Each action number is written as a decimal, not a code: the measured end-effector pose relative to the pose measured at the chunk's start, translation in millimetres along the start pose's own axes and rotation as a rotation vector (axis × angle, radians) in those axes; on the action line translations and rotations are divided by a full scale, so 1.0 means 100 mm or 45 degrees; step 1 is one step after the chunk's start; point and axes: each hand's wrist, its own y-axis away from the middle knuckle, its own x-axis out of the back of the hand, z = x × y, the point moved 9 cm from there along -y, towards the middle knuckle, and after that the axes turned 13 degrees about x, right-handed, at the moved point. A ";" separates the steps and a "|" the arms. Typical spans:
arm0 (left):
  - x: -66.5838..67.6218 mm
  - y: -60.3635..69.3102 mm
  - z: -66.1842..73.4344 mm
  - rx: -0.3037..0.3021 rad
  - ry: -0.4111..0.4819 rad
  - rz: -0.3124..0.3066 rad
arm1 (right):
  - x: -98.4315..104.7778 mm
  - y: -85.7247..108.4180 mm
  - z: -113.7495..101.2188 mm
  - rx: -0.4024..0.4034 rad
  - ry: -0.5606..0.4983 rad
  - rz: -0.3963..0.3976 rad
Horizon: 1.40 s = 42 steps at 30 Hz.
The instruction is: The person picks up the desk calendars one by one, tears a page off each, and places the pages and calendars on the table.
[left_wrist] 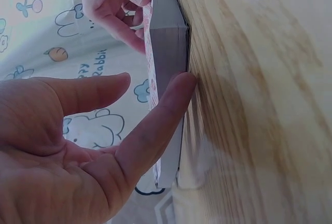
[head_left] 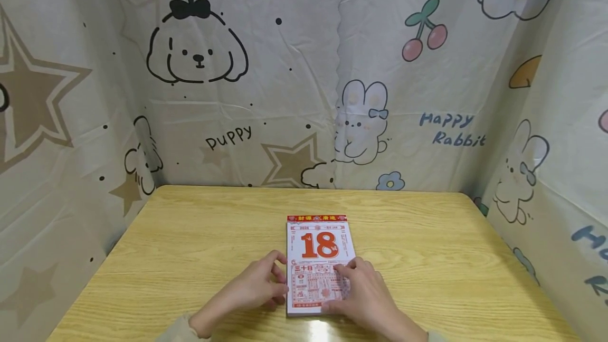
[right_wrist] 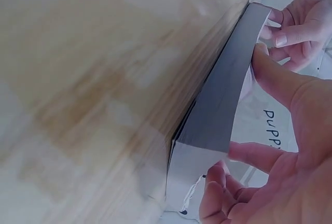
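A thick tear-off calendar (head_left: pixel 319 271), with a red strip along its top and a large red 18, lies face up on the wooden table. Beside its left edge is my left hand (head_left: pixel 258 284). In the left wrist view one extended finger touches the calendar's page-stack side (left_wrist: pixel 167 50), while the thumb stands apart from it. My right hand (head_left: pixel 369 295) rests over the lower right part of the front page. The right wrist view shows its thumb and a finger touching the top edges of the thick page stack (right_wrist: pixel 220 97); the other fingers are loosely bent.
The pale yellow wooden table (head_left: pixel 204 231) extends around the calendar on all sides. A printed fabric curtain (head_left: pixel 290 94) with cartoon animals and stars hangs behind the table and along both sides.
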 end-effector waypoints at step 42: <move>0.10 -0.26 -0.14 0.092 0.054 0.121 | 0.42 -0.21 0.63 -0.248 -0.738 0.316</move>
